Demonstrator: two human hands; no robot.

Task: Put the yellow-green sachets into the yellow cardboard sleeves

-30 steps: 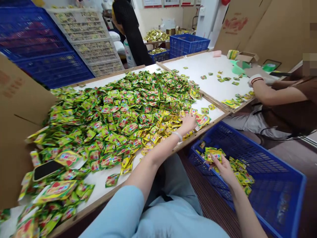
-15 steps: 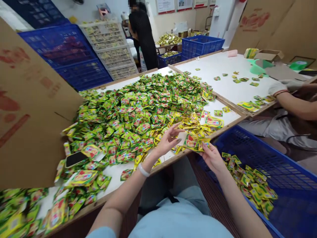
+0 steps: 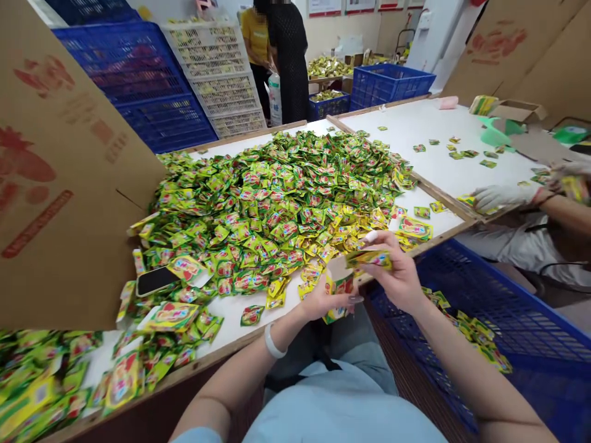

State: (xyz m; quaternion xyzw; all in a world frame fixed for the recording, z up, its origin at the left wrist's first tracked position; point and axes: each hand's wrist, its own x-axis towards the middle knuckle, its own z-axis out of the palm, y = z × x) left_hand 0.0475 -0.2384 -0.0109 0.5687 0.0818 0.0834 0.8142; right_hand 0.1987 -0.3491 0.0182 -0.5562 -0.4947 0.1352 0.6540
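Observation:
My left hand (image 3: 325, 299) is closed around a small printed box (image 3: 340, 286), green and yellow with a red picture, its pale flap raised. In my right hand (image 3: 397, 274) is a yellow-green sachet (image 3: 375, 259), pinched just above and to the right of the box. Both hands are over the front edge of the table. Behind them spreads a large heap of green and yellow sachets (image 3: 277, 191). Another printed box (image 3: 413, 227) lies at the heap's right end.
A phone (image 3: 157, 281) lies at the left beside more printed boxes. A blue crate (image 3: 530, 307) with sachets stands below the table at right. A co-worker's gloved hand (image 3: 503, 197) is at the right. A large cardboard box (image 3: 92, 246) stands left; two people stand behind.
My left hand has moved from beside the flap to around the box. My right hand has left the box and now holds a sachet above it. The view has shifted slightly.

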